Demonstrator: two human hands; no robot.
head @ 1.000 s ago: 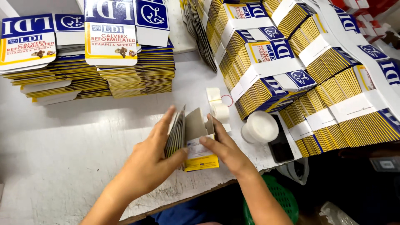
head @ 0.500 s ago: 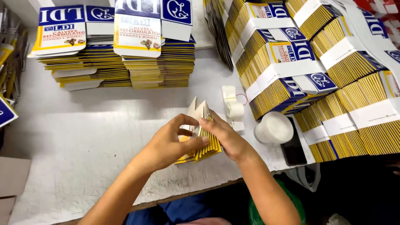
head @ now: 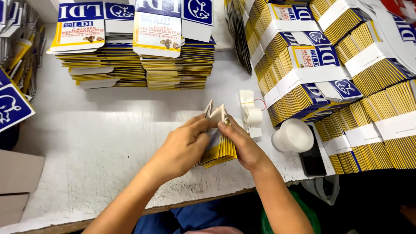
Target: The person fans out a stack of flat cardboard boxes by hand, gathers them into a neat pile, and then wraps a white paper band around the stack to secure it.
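Both my hands hold one small stack of flat yellow, blue and white printed cartons [head: 222, 145] on edge over the white worktable [head: 99, 143]. My left hand [head: 184, 145] wraps the stack from the left, fingers over its top. My right hand [head: 245, 145] presses it from the right, with fingers on the upper cards. The stack's top fans open slightly near the fingertips.
Tall piles of the same flat cartons [head: 138, 52] stand at the back. Banded bundles [head: 329, 69] lean in rows at the right. A white tape roll on a strip [head: 251, 115], a white round lid [head: 294, 135] and a dark phone [head: 313, 156] lie beside my right hand.
The fanned stack has been closed up between my hands and turned more upright. The view has shifted, so the hands sit more to the centre-right.
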